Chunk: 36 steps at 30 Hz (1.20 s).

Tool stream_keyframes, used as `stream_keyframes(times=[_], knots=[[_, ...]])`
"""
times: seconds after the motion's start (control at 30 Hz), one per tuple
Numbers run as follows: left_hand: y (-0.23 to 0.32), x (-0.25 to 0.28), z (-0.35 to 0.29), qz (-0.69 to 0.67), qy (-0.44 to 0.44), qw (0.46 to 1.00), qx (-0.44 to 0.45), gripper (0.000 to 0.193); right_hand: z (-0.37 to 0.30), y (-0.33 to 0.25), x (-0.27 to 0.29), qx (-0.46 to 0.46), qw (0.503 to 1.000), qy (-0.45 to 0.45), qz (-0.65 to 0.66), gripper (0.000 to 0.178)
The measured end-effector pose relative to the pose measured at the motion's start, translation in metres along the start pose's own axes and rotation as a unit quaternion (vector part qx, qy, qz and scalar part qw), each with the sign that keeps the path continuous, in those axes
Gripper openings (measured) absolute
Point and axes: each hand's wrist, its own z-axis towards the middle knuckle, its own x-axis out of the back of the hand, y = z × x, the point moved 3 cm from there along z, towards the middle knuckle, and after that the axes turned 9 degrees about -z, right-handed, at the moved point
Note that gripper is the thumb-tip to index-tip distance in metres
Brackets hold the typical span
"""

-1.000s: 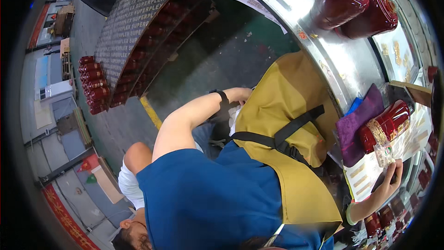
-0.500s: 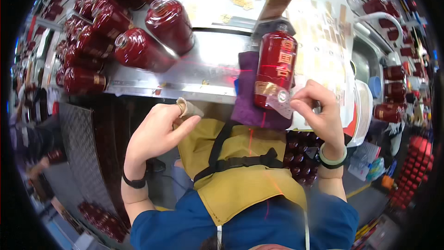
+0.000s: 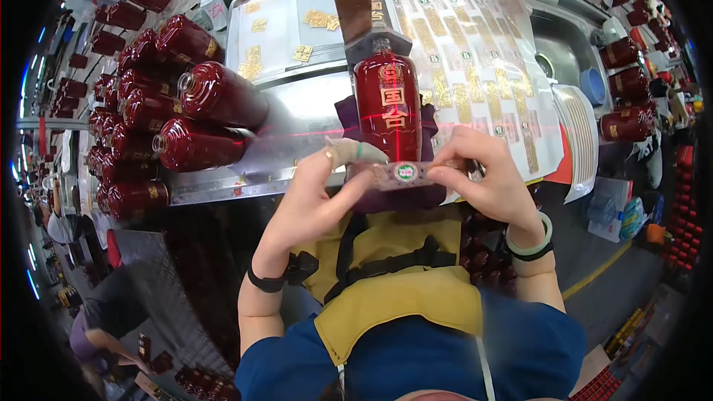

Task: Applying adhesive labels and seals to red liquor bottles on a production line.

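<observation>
A dark red glass bottle [image 3: 389,108] with gold lettering lies on a purple cloth [image 3: 405,201], its neck pointing away from me. Across its near end stretches a translucent label strip [image 3: 405,171] with a small green-and-white round mark. My left hand [image 3: 308,197] pinches the strip's left end, a pale finger cot [image 3: 345,151] covering one finger. At the other end, the thumb and fingers of my right hand [image 3: 486,176] close on the strip. Whether the strip touches the glass I cannot tell. Red laser lines cross the bottle.
Several red bottles [image 3: 200,145] lie stacked on the metal bench at left. Behind are trays with gold label pieces [image 3: 321,19]. A white sheet [image 3: 531,67] with rows of gold strips is at right, near a sink [image 3: 564,37]. A brown post [image 3: 349,0] rises beyond the bottle.
My left hand has come right and taken the strip's left end. My right hand still holds the strip, now drawn straight across the bottle. The whole view has shifted.
</observation>
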Motion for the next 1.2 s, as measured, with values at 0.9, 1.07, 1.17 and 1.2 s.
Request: stream_keyframes(times=[0.9,1.07,1.17,1.2], knots=[[-0.062,-0.002,0.018,-0.256,0.099,0.961,0.035,0.034,0.020,0.059,-0.026,-0.042,0.998,0.051,0.023,0.016],[-0.062,-0.005,0.017,-0.278,0.117,0.952,0.049,0.033,0.020,0.063,-0.027,-0.095,0.993,0.037,0.059,0.015],[-0.063,-0.006,0.017,-0.284,0.130,0.948,0.055,0.033,0.020,0.062,-0.028,-0.066,0.995,0.052,0.046,0.015],[-0.063,-0.006,0.017,-0.284,0.131,0.948,0.053,0.032,0.020,0.062,-0.028,-0.059,0.995,0.055,0.050,0.015]])
